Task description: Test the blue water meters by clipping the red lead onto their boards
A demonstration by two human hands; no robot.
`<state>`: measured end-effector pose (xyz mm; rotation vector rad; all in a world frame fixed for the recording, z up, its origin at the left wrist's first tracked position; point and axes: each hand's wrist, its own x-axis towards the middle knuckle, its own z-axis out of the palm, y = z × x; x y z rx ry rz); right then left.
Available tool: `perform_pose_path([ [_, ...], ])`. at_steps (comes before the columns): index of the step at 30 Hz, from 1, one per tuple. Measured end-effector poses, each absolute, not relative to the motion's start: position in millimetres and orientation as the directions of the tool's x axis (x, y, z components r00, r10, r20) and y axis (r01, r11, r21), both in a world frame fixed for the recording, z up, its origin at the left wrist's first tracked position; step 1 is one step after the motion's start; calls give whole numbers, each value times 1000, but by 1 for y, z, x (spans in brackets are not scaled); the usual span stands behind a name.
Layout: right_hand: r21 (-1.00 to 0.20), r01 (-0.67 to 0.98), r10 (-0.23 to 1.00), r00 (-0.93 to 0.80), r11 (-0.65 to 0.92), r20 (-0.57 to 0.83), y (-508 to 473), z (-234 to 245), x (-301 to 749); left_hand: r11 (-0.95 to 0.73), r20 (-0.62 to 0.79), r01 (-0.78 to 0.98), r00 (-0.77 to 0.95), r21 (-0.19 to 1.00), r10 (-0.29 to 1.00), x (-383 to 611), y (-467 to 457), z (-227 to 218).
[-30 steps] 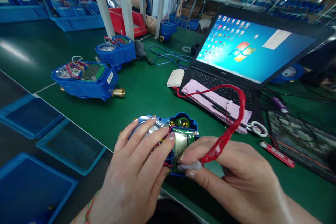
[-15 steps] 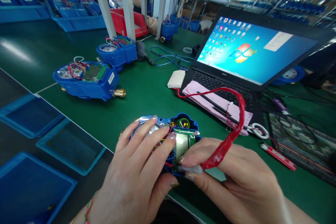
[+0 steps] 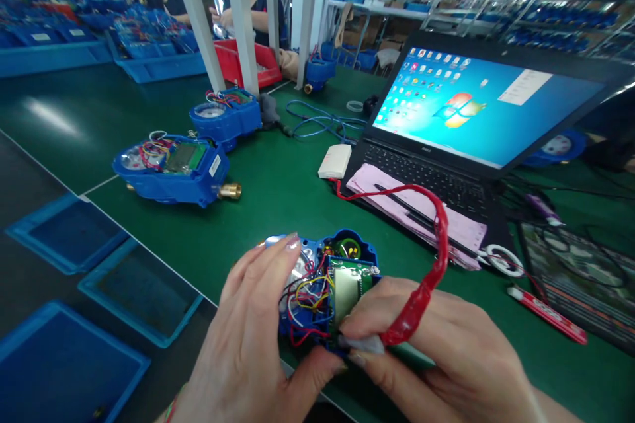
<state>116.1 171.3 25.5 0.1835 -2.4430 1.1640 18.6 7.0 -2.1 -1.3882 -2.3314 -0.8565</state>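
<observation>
Centrally, an opened blue plastic meter housing with coloured wires and a green circuit board (image 3: 327,284) rests at the green bench's (image 3: 278,192) near edge, steadied by the left hand (image 3: 258,337) cupped around it; the right hand (image 3: 436,350) pinches a red-sleeved cable's grey tip (image 3: 367,344) against the board.

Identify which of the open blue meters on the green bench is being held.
The nearest meter, at the bench's front edge: left hand cups it, right hand presses a red-taped probe to it. The others sit untouched.
</observation>
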Motion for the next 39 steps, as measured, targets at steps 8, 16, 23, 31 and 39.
perform_pose_path([
  [8, -686, -359, 14, -881, 633, 474, 174, 23, 114, 412, 501, 851, -525, 326, 688, 19, 2, -7],
  [16, -674, -404, 4, -856, 618, 517, 176, 19, 105, 330, 583, 914, -404, 235, 705, 7, 5, -11],
  [23, -721, -360, -11, -898, 592, 439, 178, 36, 111, 251, 475, 938, -339, 240, 812, 10, 5, -1],
  [31, -692, -309, 34, -900, 652, 434, 177, 32, 113, 229, 448, 928, -345, 294, 825, 12, 6, 2],
  [39, -759, -167, 159, -928, 629, 336, 178, 32, 113, 210, 447, 927, -337, 311, 829, 10, 4, 0],
])
